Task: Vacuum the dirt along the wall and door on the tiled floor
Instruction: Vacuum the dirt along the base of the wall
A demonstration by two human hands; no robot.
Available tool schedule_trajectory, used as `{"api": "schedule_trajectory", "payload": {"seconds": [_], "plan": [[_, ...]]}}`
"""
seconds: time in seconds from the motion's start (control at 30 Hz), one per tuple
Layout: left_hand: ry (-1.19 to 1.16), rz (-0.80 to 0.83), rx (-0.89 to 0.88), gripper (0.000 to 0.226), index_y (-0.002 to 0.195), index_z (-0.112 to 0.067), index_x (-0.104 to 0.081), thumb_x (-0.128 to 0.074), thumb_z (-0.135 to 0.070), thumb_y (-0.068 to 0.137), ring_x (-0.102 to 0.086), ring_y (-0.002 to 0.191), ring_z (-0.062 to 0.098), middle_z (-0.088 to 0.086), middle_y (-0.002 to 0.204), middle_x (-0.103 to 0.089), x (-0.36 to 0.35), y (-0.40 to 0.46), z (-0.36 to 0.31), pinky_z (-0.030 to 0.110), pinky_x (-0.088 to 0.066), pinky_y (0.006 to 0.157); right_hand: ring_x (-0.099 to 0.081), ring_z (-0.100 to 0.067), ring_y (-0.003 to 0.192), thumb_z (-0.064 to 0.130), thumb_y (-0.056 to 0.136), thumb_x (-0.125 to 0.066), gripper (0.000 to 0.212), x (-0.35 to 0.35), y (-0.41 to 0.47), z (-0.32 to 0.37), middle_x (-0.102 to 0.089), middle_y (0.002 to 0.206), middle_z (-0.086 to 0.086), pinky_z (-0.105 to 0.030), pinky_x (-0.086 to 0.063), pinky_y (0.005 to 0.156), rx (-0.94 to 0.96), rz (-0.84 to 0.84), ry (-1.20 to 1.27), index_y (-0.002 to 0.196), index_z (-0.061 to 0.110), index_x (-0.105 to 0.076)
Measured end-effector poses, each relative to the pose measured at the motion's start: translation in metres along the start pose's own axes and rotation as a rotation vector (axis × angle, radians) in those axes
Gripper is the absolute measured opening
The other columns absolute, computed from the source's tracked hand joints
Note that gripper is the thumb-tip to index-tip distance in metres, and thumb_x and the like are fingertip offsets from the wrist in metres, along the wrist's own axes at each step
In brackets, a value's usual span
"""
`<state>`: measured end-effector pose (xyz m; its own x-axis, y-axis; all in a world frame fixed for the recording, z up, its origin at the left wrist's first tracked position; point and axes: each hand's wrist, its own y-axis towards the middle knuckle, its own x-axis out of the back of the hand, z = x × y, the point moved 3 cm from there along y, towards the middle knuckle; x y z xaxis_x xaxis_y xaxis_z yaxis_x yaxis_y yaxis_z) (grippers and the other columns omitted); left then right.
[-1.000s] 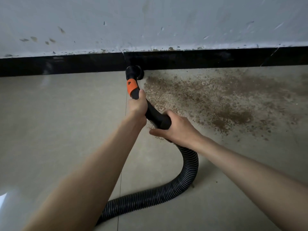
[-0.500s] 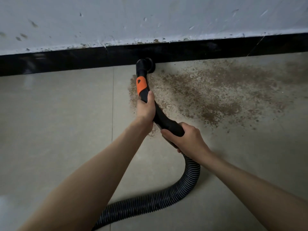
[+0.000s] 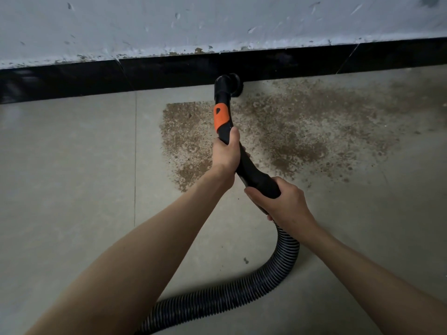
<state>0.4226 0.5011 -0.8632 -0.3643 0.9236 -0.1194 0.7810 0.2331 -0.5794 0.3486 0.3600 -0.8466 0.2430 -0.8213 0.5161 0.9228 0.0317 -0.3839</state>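
A black vacuum wand with an orange band (image 3: pixel 220 117) reaches to the black skirting, its round nozzle (image 3: pixel 229 84) pressed on the floor at the wall's foot. My left hand (image 3: pixel 226 151) grips the wand just below the orange band. My right hand (image 3: pixel 278 201) grips the thicker black handle lower down, where the ribbed hose (image 3: pixel 242 293) starts. Brown dirt (image 3: pixel 290 131) spreads over the beige tiles on both sides of the wand, widest to the right. A cleaned strip lies between the skirting and the dirt's left part.
The pale scuffed wall (image 3: pixel 217 22) and black skirting (image 3: pixel 96 78) run across the top. The hose curls behind my right arm and leaves at the bottom edge. A tile joint (image 3: pixel 135 153) runs down the floor left of the dirt.
The nozzle has slid to the right along the skirting, and both hands moved with it. A patch of dirt now shows to the left of the wand.
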Motion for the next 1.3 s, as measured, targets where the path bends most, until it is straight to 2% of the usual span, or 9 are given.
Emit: {"api": "schedule_trajectory", "payload": {"seconds": [0.2, 0.3, 0.37, 0.43, 0.5, 0.6, 0.93, 1.03, 1.3], "plan": [[0.127, 0.082, 0.001, 0.035, 0.108, -0.004, -0.049, -0.049, -0.037, 0.096, -0.057, 0.072, 0.024, 0.008, 0.08, -0.054, -0.041, 0.004, -0.006, 0.04, -0.053, 0.075, -0.058, -0.013, 0.041, 0.048, 0.077, -0.076, 0.04, 0.017, 0.003, -0.015, -0.059, 0.056, -0.001, -0.022, -0.045, 0.042, -0.016, -0.098, 0.114, 0.074, 0.012, -0.057], [0.18, 0.124, 0.015, 0.042, 0.116, -0.003, -0.048, -0.049, -0.039, 0.096, -0.058, 0.076, 0.025, 0.011, 0.09, -0.056, -0.056, 0.007, -0.014, 0.037, -0.052, 0.071, -0.057, -0.013, 0.04, 0.046, 0.076, -0.075, 0.039, 0.024, 0.006, -0.015, -0.059, 0.058, -0.006, -0.021, -0.044, 0.041, -0.023, -0.134, 0.18, 0.073, 0.011, -0.058], [0.187, 0.137, 0.029, 0.045, 0.12, -0.002, -0.047, -0.049, -0.04, 0.095, -0.058, 0.082, 0.027, 0.012, 0.095, -0.056, -0.059, 0.009, -0.015, 0.04, -0.053, 0.077, -0.056, -0.012, 0.04, 0.043, 0.079, -0.075, 0.037, 0.026, 0.008, -0.013, -0.059, 0.058, -0.007, -0.02, -0.044, 0.041, -0.018, -0.132, 0.182, 0.073, 0.011, -0.058], [0.172, 0.135, 0.031, 0.04, 0.114, -0.003, -0.048, -0.05, -0.038, 0.095, -0.058, 0.082, 0.028, 0.012, 0.093, -0.056, -0.054, 0.01, -0.014, 0.042, -0.053, 0.081, -0.056, -0.013, 0.04, 0.044, 0.079, -0.075, 0.038, 0.023, 0.007, -0.01, -0.059, 0.058, -0.007, -0.022, -0.045, 0.041, -0.017, -0.122, 0.173, 0.076, 0.009, -0.059], [0.152, 0.125, 0.032, 0.034, 0.106, -0.005, -0.049, -0.05, -0.038, 0.095, -0.059, 0.074, 0.026, 0.011, 0.085, -0.057, -0.046, 0.01, -0.015, 0.04, -0.054, 0.075, -0.056, -0.015, 0.041, 0.045, 0.079, -0.075, 0.039, 0.016, 0.006, -0.007, -0.058, 0.058, -0.006, -0.024, -0.046, 0.041, -0.013, -0.11, 0.173, 0.077, 0.009, -0.06], [0.136, 0.102, 0.027, 0.031, 0.099, -0.006, -0.049, -0.051, -0.037, 0.095, -0.058, 0.058, 0.019, 0.006, 0.074, -0.055, -0.028, 0.008, -0.02, 0.027, -0.051, 0.053, -0.056, -0.015, 0.042, 0.045, 0.079, -0.076, 0.037, 0.003, 0.004, -0.001, -0.057, 0.054, 0.001, -0.024, -0.047, 0.041, -0.014, -0.095, 0.191, 0.076, 0.013, -0.059], [0.178, -0.029, -0.003, 0.034, 0.099, -0.007, -0.049, -0.051, -0.04, 0.094, -0.056, 0.062, 0.02, 0.008, 0.079, -0.056, 0.06, 0.003, -0.042, 0.032, -0.052, 0.061, -0.058, -0.009, 0.046, 0.054, 0.076, -0.075, 0.04, -0.072, -0.014, 0.044, -0.058, 0.061, 0.004, -0.026, -0.052, 0.046, 0.025, -0.018, 0.236, 0.077, 0.019, -0.057], [0.161, -0.083, -0.005, 0.033, 0.098, -0.007, -0.049, -0.05, -0.039, 0.095, -0.055, 0.062, 0.02, 0.007, 0.075, -0.055, 0.093, -0.001, -0.047, 0.032, -0.051, 0.064, -0.061, -0.013, 0.054, 0.058, 0.076, -0.072, 0.04, -0.092, -0.021, 0.061, -0.061, 0.068, 0.002, -0.034, -0.055, 0.053, 0.041, 0.02, 0.181, 0.079, 0.021, -0.057], [0.045, -0.265, 0.022, 0.033, 0.097, -0.005, -0.045, -0.048, -0.038, 0.096, -0.057, 0.062, 0.018, 0.006, 0.074, -0.055, 0.177, -0.011, -0.058, 0.031, -0.051, 0.062, -0.056, -0.019, 0.05, 0.052, 0.082, -0.072, 0.045, -0.135, -0.032, 0.111, -0.055, 0.056, 0.001, -0.041, -0.054, 0.056, 0.168, 0.195, 0.082, 0.067, 0.014, -0.052]]}}
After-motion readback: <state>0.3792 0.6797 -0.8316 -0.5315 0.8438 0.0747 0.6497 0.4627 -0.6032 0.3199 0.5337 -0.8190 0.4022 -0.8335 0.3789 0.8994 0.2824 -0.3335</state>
